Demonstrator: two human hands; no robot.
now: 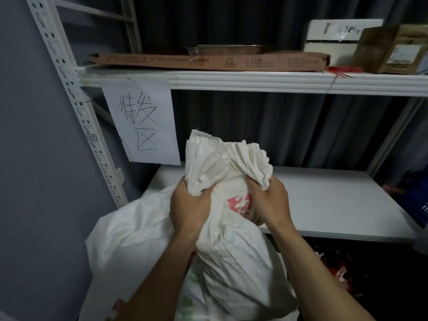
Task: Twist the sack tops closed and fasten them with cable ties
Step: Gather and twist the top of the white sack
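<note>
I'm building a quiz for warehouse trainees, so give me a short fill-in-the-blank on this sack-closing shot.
1. The left hand and right hand both grip the bunched top of a ___ sack.
2. The print on the sack between the hands is ___.
3. The paper sign hangs from the edge of the ___ shelf.
Missing words: white; red; upper.
</note>
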